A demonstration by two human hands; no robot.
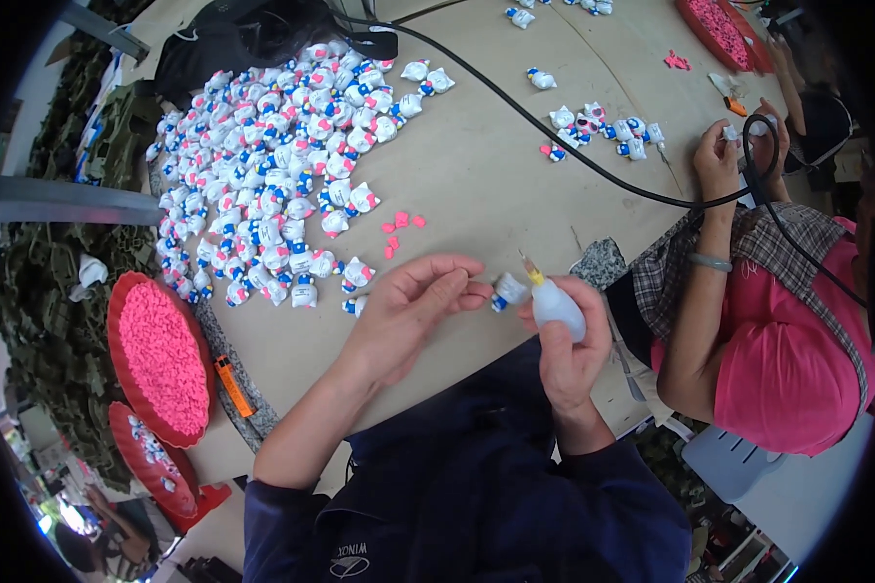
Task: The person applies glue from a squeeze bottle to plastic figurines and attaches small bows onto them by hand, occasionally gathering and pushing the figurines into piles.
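My right hand [578, 340] grips a white squeeze bottle [557, 313] with a yellow collar and a thin needle tip pointing up and away. Just left of the bottle, a small white and blue figurine [510, 290] is against the fingers of that hand; whether they hold it is partly hidden. My left hand [413, 311] is closed, thumb pressed to the fingers; anything in the pinch is too small to make out. Beyond it lie several pink bits [399, 225] on the table, beside a large heap of white, blue and pink figurines [272, 165].
Red dishes of pink pieces [207, 394] and of figurines [180, 505] stand at the left, near an orange utility knife [233, 387]. A black cable [525, 112] crosses the table. At right sits a co-worker in a pink shirt [778, 360], hands near more figurines [632, 131].
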